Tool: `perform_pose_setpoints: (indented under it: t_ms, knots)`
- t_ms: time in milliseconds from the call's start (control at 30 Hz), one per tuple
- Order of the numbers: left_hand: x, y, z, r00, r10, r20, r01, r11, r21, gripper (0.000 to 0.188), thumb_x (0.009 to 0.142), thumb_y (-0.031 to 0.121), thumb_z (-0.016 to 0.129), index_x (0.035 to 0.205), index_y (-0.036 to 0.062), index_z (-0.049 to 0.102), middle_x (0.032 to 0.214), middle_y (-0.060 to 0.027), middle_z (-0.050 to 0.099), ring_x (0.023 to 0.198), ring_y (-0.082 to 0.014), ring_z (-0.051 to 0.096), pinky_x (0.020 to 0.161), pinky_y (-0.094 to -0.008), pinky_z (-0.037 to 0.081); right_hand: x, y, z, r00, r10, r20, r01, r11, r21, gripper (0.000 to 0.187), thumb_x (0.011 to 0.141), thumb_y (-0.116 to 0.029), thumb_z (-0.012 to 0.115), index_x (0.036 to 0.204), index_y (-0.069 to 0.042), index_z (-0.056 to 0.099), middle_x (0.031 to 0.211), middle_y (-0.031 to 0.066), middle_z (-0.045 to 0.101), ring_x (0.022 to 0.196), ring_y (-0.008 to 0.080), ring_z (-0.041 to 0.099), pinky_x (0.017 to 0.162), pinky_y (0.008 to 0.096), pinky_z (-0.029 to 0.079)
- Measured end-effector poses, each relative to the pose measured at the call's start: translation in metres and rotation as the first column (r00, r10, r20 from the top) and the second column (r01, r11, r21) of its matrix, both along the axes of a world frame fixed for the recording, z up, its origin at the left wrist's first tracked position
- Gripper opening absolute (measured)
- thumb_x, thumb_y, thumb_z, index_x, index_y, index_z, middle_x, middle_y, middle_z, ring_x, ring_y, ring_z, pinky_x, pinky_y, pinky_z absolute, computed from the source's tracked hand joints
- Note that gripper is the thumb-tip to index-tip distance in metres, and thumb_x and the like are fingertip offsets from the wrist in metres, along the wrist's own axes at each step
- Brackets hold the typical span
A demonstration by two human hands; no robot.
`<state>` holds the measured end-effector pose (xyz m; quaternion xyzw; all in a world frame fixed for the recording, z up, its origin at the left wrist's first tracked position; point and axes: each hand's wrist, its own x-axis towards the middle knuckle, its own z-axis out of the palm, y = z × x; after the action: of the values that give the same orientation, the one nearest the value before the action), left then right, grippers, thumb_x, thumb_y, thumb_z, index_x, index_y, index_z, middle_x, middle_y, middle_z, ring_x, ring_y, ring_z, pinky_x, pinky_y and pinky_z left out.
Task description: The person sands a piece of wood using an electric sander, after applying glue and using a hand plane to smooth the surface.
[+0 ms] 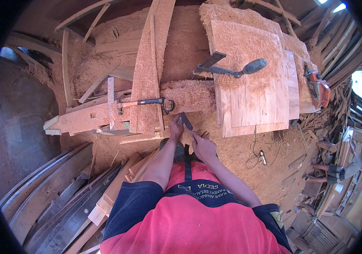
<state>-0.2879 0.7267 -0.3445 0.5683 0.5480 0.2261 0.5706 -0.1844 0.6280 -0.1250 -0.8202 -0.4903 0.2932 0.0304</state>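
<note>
In front of my body, a dark flat bar, narrow and blade-like, slants between my hands; its exact kind I cannot make out. My left hand is closed at its upper end, close to the edge of the shavings-covered beam. At its lower end, my right hand has its fingers curled around it. Just beyond my left hand, a hammer with a black grip lies across a plank. Next to the hammer is a metal square.
Wide boards lie stacked at the right, bearing a metal crank-like tool and a red power tool. A cable trails over the shavings-strewn floor. Curved timbers lean at lower left. Another person is far right.
</note>
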Motion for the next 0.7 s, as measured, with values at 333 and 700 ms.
perform_pose_setpoints:
  t_ms: [333,700]
  knots:
    - [-0.002,0.001,0.007,0.999,0.043,-0.033,-0.043,0.999,0.022,0.030,0.094,0.008,0.059,0.123,0.0035,0.066,0.108,-0.0208,0.072,0.103,-0.0328,0.069,0.087,-0.0393,0.052,-0.007,0.024,0.017,0.996,0.077,0.037,-0.075,0.996,-0.042,0.045,0.090,-0.024,0.056,0.135,-0.021,0.061,0.081,0.0224,0.069,0.070,0.0399,0.070,0.064,0.0524,0.057]
    - [0.002,-0.004,0.011,0.920,0.238,0.312,-0.155,0.951,-0.266,0.027,0.093,0.004,0.058,0.118,-0.0002,0.068,0.102,-0.0202,0.073,0.099,-0.0252,0.069,0.086,-0.0385,0.051,-0.023,0.073,0.016,0.983,0.167,0.073,-0.154,0.975,-0.157,0.030,0.090,-0.018,0.055,0.117,-0.012,0.067,0.081,0.0211,0.071,0.075,0.0374,0.073,0.065,0.0502,0.058]
